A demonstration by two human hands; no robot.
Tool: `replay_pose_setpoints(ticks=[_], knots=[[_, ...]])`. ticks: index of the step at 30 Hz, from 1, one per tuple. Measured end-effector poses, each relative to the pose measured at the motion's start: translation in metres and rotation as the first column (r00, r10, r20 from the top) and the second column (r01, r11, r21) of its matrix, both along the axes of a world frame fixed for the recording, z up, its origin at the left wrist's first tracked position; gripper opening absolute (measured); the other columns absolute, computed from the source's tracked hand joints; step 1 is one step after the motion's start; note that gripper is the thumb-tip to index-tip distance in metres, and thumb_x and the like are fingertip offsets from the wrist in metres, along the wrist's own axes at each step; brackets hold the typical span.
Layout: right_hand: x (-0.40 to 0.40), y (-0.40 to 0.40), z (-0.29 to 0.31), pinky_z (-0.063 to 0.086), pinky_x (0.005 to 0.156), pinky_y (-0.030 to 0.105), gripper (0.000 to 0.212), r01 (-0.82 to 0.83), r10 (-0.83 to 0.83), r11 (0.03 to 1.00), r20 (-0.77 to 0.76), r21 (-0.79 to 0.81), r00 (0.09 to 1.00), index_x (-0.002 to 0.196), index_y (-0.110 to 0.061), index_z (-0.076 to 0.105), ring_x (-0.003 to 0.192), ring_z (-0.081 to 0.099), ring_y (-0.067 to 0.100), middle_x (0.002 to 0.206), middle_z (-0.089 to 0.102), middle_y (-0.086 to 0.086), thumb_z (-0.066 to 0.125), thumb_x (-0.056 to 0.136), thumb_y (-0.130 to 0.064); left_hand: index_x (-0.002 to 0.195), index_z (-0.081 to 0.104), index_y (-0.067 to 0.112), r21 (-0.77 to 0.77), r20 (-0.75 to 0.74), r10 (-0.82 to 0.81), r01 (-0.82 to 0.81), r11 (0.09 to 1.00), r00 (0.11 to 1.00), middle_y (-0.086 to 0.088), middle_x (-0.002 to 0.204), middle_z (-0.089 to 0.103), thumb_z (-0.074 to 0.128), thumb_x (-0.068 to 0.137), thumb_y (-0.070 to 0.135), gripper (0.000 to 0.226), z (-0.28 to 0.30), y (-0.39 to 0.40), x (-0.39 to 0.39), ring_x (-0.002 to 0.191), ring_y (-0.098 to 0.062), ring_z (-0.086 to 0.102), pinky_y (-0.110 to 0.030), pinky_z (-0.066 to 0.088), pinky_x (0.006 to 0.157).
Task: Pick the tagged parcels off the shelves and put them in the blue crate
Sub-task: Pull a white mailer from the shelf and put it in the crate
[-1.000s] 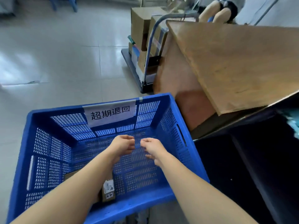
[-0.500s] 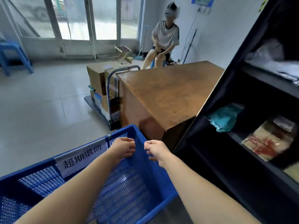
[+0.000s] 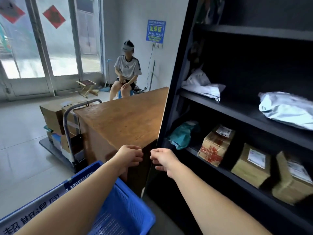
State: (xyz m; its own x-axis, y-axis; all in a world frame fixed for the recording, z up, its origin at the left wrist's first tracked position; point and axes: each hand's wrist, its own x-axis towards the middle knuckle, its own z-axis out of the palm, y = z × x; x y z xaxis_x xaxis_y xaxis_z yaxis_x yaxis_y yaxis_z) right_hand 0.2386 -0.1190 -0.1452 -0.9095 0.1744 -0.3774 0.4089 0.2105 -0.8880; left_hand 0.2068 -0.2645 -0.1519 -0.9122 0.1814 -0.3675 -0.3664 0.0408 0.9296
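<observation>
One head-worn wide-angle view looks forward and slightly down, close over both forearms, the dark shelving unit [image 3: 254,107] near on its right.

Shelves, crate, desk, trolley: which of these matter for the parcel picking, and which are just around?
Job: blue crate; black shelves; teal bag; red-printed box; left hand and right hand, both holding nothing.

Lying about: wooden desk; trolley of boxes; seated person.
</observation>
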Motion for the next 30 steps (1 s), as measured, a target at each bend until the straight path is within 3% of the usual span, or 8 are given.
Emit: replay_pose_setpoints(ticks=[4,12,17,19,21,26,30], knots=[[0.023,0.058,0.018,0.044,0.072,0.027,0.016,0.061,-0.061,0.998,-0.029,-0.010,0.998,0.079,-0.024,0.059,0.083,0.052,0.014,0.087,0.059,-0.003,0.052,0.094,-0.024,0.092,0.061,0.011,0.017,-0.026,-0.063,0.063,0.998,0.998,-0.007,0.084,0.067,0.059,0.088,0.006,0.006,0.021,0.063,0.012,0.078,-0.023,0.062,-0.032,0.054,0.076],[0.074,0.178,0.050,0.047,0.073,0.027,0.014,0.230,-0.224,0.972,-0.125,0.038,0.967,0.085,-0.025,0.063,0.082,0.058,0.013,0.088,0.064,-0.003,0.052,0.094,-0.024,0.098,0.060,0.012,0.012,-0.120,-0.227,0.230,0.973,0.967,-0.006,0.083,0.066,0.061,0.088,0.007,0.011,0.055,0.190,0.047,0.073,-0.018,0.062,-0.032,0.054,0.080],[0.112,0.244,0.069,0.048,0.065,0.024,0.015,0.332,-0.319,0.942,-0.177,0.048,0.931,0.088,-0.022,0.067,0.078,0.059,0.014,0.091,0.068,0.001,0.053,0.095,-0.023,0.101,0.061,0.007,0.012,-0.159,-0.310,0.315,0.949,0.937,-0.014,0.093,0.067,0.059,0.086,0.000,0.016,0.074,0.260,0.070,0.084,-0.025,0.064,-0.036,0.056,0.081],[0.129,0.269,0.076,0.051,0.071,0.027,0.013,0.362,-0.347,0.930,-0.185,0.056,0.919,0.087,-0.025,0.065,0.084,0.062,0.014,0.100,0.070,0.002,0.054,0.094,-0.026,0.107,0.061,0.005,0.020,-0.160,-0.336,0.344,0.939,0.928,-0.014,0.097,0.067,0.059,0.086,0.000,0.021,0.078,0.286,0.079,0.084,-0.025,0.064,-0.033,0.058,0.073],[0.147,0.294,0.082,0.052,0.076,0.029,0.012,0.394,-0.377,0.918,-0.193,0.056,0.906,0.089,-0.026,0.065,0.090,0.064,0.015,0.104,0.070,0.003,0.054,0.094,-0.027,0.106,0.061,0.006,0.027,-0.169,-0.363,0.372,0.928,0.916,-0.013,0.095,0.067,0.058,0.087,0.002,0.019,0.083,0.311,0.090,0.082,-0.024,0.064,-0.036,0.057,0.078],[0.187,0.349,0.094,0.050,0.072,0.028,0.017,0.466,-0.445,0.883,-0.227,0.051,0.866,0.102,-0.019,0.068,0.084,0.062,0.015,0.097,0.069,0.000,0.054,0.095,-0.027,0.102,0.061,0.007,0.055,-0.173,-0.431,0.446,0.894,0.886,-0.013,0.094,0.066,0.057,0.090,0.003,0.014,0.094,0.374,0.119,0.079,-0.023,0.064,-0.034,0.055,0.077],[0.218,0.389,0.102,0.049,0.071,0.028,0.012,0.541,-0.519,0.841,-0.233,0.037,0.823,0.092,-0.024,0.066,0.088,0.063,0.017,0.100,0.069,0.003,0.055,0.094,-0.027,0.100,0.061,0.008,0.035,-0.208,-0.501,0.518,0.855,0.840,-0.012,0.090,0.066,0.058,0.089,0.003,0.013,0.107,0.422,0.142,0.078,-0.024,0.063,-0.034,0.054,0.079]])
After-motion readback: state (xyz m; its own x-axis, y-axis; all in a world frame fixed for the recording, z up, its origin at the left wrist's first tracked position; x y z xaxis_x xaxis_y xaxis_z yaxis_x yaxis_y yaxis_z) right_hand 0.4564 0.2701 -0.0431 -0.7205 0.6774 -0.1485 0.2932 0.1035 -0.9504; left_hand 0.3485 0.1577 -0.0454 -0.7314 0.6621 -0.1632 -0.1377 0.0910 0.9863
